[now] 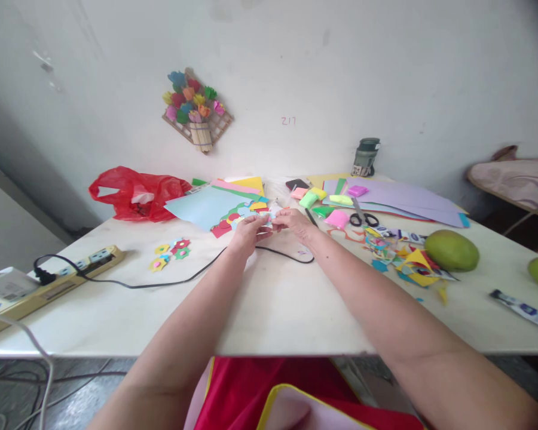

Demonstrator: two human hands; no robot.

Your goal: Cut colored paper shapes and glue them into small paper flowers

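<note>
My left hand [250, 232] and my right hand [295, 223] meet above the middle of the table, fingertips pinched close together. Something small and pale shows between them, but its kind is too small and blurred to make out. Just behind my left hand lie coloured paper pieces [222, 227] in red, green, blue and yellow. To the left, several small paper flowers [182, 254] with coloured centres rest in a loose group. Black-handled scissors [363, 220] lie beyond my right hand, near soft packets of coloured clay, including a pink packet [337, 219].
Paper scraps [415, 266], a green mango [452, 250] and a glue tube [524, 309] are on the right. Coloured sheets [403, 200] and a dark bottle [366, 157] stand behind. At left are a red plastic bag [161, 185], a power strip [54, 289] and its black cord [147, 286].
</note>
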